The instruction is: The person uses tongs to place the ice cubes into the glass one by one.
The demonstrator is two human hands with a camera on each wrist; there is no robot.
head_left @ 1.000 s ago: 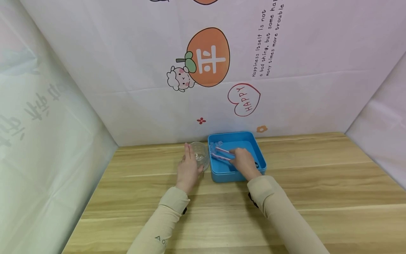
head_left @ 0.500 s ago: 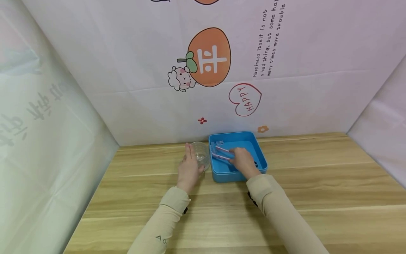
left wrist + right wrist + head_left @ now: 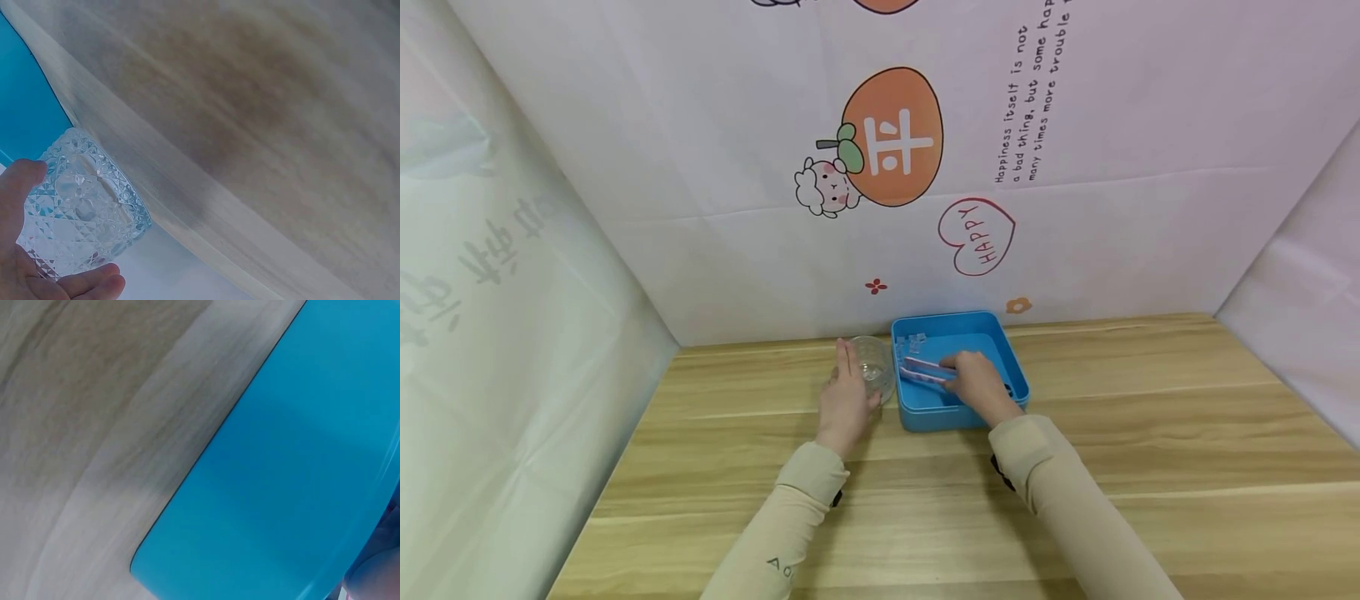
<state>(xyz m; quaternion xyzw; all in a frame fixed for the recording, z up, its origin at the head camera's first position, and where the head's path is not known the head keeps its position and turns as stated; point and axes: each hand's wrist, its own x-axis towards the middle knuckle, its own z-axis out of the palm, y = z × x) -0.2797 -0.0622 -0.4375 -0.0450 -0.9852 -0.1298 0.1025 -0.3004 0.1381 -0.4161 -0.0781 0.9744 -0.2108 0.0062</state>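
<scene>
My left hand (image 3: pixel 844 408) holds a clear cut-glass cup (image 3: pixel 874 367) that stands against the left side of a blue box (image 3: pixel 955 419). In the left wrist view the thumb and fingers reach around the patterned glass (image 3: pixel 87 206); whether anything lies inside is unclear. My right hand (image 3: pixel 977 385) reaches into the box and holds pink tongs (image 3: pixel 928 372), their tips near the left wall. Several small clear cubes (image 3: pixel 916 342) lie in the box's far left corner. Whether the tongs pinch a cube is too small to tell. The right wrist view shows mostly the box's outer wall (image 3: pixel 269 481).
The box and cup stand on a wooden table (image 3: pixel 917 517), close to a white printed cloth (image 3: pixel 760 250) hanging behind. Another cloth hangs at the left side. A small dark thing (image 3: pixel 1008 390) shows in the box beside the right wrist.
The arms of the tongs have come closer together, and the tongs' far tip has shifted slightly toward the near side of the box. The left hand and the cup have stayed put.
</scene>
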